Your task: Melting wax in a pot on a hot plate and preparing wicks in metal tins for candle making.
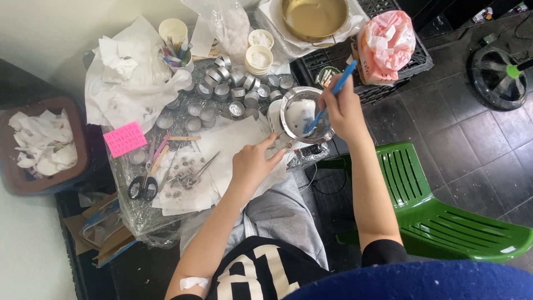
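Note:
My right hand [343, 111] grips a blue stick [331, 95] whose lower end dips into a small metal pot [305, 115] holding white stuff. My left hand [252, 162] lies just left of the pot on a sheet of white paper [233, 141], fingers closed around what looks like the pot's handle. Behind the pot, many small round metal cups [222, 83] crowd the table.
Scissors [143, 186], tweezers, a pink comb-like piece [125, 139] and wooden sticks lie at left. Two white cups [259, 55], a cup of pens [174, 33], a brass pan [313, 16] on a black crate, a pink bag [387, 41], a green chair [433, 211] and a paper-filled bin [41, 144] surround me.

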